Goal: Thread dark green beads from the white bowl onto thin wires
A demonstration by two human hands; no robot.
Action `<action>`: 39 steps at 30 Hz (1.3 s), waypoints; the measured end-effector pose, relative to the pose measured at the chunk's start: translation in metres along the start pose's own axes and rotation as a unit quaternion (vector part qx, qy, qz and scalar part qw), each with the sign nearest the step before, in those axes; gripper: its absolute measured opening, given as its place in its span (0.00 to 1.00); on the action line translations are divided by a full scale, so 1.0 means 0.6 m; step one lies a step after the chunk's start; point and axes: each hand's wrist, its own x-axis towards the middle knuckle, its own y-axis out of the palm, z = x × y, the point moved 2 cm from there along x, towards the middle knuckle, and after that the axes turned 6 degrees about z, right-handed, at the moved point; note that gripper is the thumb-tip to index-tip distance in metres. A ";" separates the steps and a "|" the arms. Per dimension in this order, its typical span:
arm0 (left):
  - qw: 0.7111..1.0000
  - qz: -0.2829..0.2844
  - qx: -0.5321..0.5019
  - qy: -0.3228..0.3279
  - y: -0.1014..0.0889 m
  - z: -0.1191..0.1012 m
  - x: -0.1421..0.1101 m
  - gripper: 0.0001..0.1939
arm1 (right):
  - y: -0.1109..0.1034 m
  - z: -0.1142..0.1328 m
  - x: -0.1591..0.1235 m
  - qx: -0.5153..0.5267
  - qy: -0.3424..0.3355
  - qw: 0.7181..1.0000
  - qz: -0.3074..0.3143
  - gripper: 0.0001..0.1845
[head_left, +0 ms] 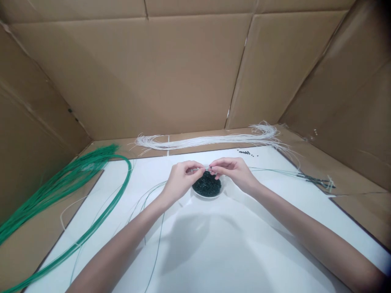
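My left hand (182, 178) and my right hand (233, 171) meet above a small white bowl (200, 193) heaped with dark green beads (207, 185). Both hands are closed in a pinch on a thin pale string (205, 168) that spans the short gap between their fingertips. Thin green strings (269, 171) run from the hands out to the right, and others (143, 203) trail to the left over the white sheet (214, 244). Whether a bead sits in either pinch is too small to tell.
A thick bundle of green cords (61, 179) loops at the left. A bundle of white strings (214, 140) lies along the back. Several loose dark beads (247, 153) sit behind the bowl. Strung pieces (317, 181) lie at the right. Cardboard walls (152, 73) enclose the space.
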 end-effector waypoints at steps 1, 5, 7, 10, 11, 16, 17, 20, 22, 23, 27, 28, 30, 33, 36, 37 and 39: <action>1.000 -0.009 0.004 0.004 0.000 -0.003 -0.003 0.09 | 0.000 0.001 -0.001 0.002 -0.005 1.000 0.000 0.08; 0.996 -0.054 0.060 0.035 -0.003 -0.007 -0.011 0.09 | -0.001 0.001 -0.004 0.015 -0.019 1.000 0.003 0.07; 0.993 -0.068 0.074 0.064 -0.003 -0.008 -0.015 0.08 | -0.001 0.000 -0.005 0.025 -0.021 0.999 0.009 0.06; 0.988 -0.082 0.073 0.107 -0.002 -0.011 -0.018 0.07 | 0.001 -0.002 -0.007 0.047 -0.022 0.998 0.018 0.05; 0.987 -0.086 0.073 0.117 -0.001 -0.013 -0.019 0.06 | 0.002 -0.001 -0.007 0.058 -0.021 0.998 0.022 0.05; 0.985 -0.087 0.071 0.133 0.002 -0.017 -0.024 0.05 | 0.008 0.003 -0.010 0.115 -0.013 0.992 0.040 0.04; 0.984 -0.088 0.071 0.135 0.002 -0.017 -0.024 0.05 | 0.009 0.004 -0.011 0.123 -0.014 0.991 0.040 0.04; 0.983 -0.090 0.072 0.140 0.002 -0.018 -0.026 0.05 | 0.009 0.005 -0.012 0.134 -0.020 0.990 0.041 0.04; 0.983 -0.089 0.075 0.145 0.003 -0.020 -0.027 0.05 | 0.009 0.005 -0.013 0.133 -0.025 0.990 0.043 0.04; 0.982 -0.089 0.077 0.148 0.004 -0.021 -0.028 0.05 | 0.009 0.005 -0.014 0.131 -0.027 0.990 0.044 0.05; 0.978 -0.096 0.083 0.163 0.006 -0.028 -0.033 0.05 | 0.010 0.007 -0.015 0.139 -0.025 0.989 0.049 0.05; 0.977 -0.099 0.083 0.167 0.006 -0.029 -0.034 0.05 | 0.010 0.008 -0.016 0.146 -0.022 0.988 0.052 0.04; 0.976 -0.103 0.083 0.173 0.006 -0.031 -0.036 0.05 | 0.012 0.010 -0.017 0.160 -0.016 0.985 0.058 0.03; 0.975 -0.109 0.082 0.178 0.006 -0.032 -0.037 0.05 | 0.014 0.012 -0.018 0.182 -0.004 0.981 0.062 0.02; 0.974 -0.110 0.082 0.180 0.006 -0.033 -0.037 0.05 | 0.015 0.013 -0.019 0.202 0.008 0.977 0.065 0.03; 0.974 -0.110 0.083 0.181 0.007 -0.033 -0.037 0.05 | 0.015 0.013 -0.020 0.206 0.012 0.976 0.064 0.03; 0.973 -0.112 0.083 0.184 0.007 -0.033 -0.037 0.05 | 0.015 0.013 -0.020 0.205 0.017 0.977 0.058 0.03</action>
